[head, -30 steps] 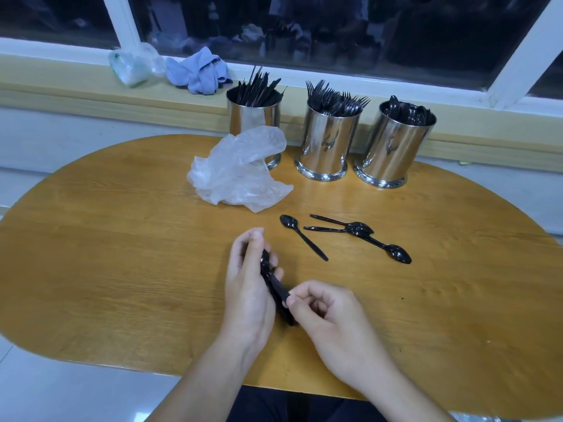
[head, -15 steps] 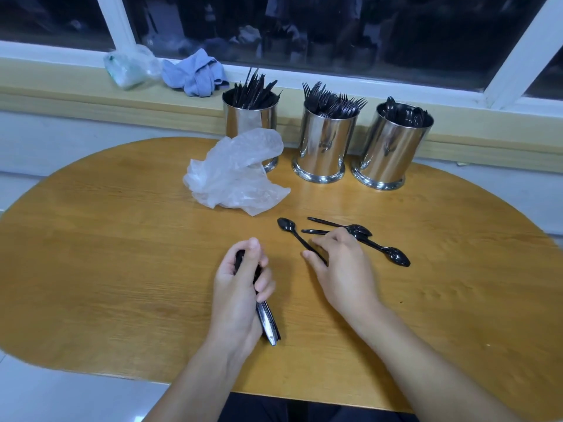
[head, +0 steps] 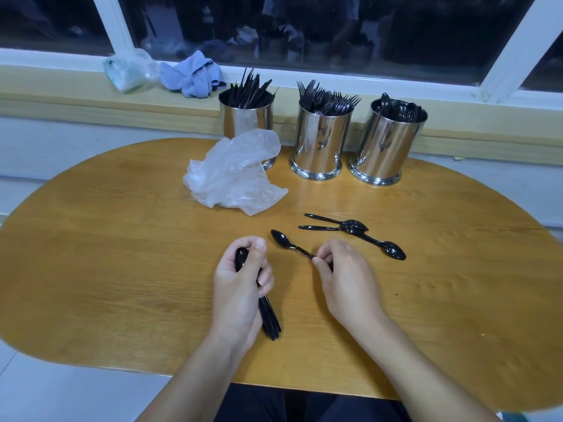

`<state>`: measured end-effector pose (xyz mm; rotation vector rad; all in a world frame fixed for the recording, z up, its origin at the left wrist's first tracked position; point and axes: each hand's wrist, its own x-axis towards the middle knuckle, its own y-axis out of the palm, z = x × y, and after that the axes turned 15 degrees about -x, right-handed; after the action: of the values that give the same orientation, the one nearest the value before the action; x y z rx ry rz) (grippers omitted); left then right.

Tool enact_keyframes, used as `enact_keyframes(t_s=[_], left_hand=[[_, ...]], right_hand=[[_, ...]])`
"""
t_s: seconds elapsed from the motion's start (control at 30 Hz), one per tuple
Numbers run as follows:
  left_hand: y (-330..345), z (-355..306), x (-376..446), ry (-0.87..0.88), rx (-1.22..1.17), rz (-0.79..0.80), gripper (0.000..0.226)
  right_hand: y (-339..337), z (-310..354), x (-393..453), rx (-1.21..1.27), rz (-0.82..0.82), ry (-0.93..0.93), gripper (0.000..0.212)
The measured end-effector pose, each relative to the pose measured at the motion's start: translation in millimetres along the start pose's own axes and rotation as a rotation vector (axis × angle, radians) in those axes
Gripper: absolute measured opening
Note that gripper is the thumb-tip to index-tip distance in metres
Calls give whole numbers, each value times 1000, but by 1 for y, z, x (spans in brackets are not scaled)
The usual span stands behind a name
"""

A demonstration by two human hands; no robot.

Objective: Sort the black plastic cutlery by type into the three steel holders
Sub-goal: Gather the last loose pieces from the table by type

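Sorting is nearing its end: left hand (head: 240, 287) is gripping a spoon bundle (head: 268, 315), right hand (head: 341, 278) is pinching one spoon (head: 289, 243), three spoons (head: 359, 234) are lying mid-table, steel holders (head: 320, 141) are standing filled along the far edge.

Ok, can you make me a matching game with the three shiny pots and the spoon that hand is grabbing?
Things:
1. left holder
2. middle holder
3. right holder
4. single spoon

Descriptions:
A. pinched by the right hand
B. full of forks
C. partly behind the plastic bag
D. full of spoons

Pairs: 1-C, 2-B, 3-D, 4-A
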<state>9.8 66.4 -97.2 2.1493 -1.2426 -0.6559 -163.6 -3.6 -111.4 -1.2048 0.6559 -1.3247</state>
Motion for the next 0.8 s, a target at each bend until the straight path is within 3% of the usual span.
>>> enact_keyframes(t_s=[0.1,0.17,0.27,0.33,0.47,0.57,0.63,0.73,0.8], left_hand=[[6,1,1,2,-18,-18,44],[10,5,2,-3,-26,-12,52],[18,11,3,-22,-63,-29,42],[22,16,5,-40,-101,-61,25],[25,24,9,-98,-195,-91,19],[22,23,9,-159,-265,-75,26],[19,20,9,-177,-236,-39,31],[19,18,8,-189,-215,32,29],[20,19,7,-189,-201,47,29]], right_hand=[[-19,9,-22,404,42,151,16],[-33,22,-34,699,155,209,11],[-42,32,-48,801,286,166,9],[-46,29,-50,789,302,131,10],[-51,9,-42,717,266,79,17],[-42,-24,-22,575,86,139,13],[-33,-50,-2,335,-66,122,6],[-21,-78,29,28,-118,54,38],[-20,-85,46,-58,-96,31,45]])
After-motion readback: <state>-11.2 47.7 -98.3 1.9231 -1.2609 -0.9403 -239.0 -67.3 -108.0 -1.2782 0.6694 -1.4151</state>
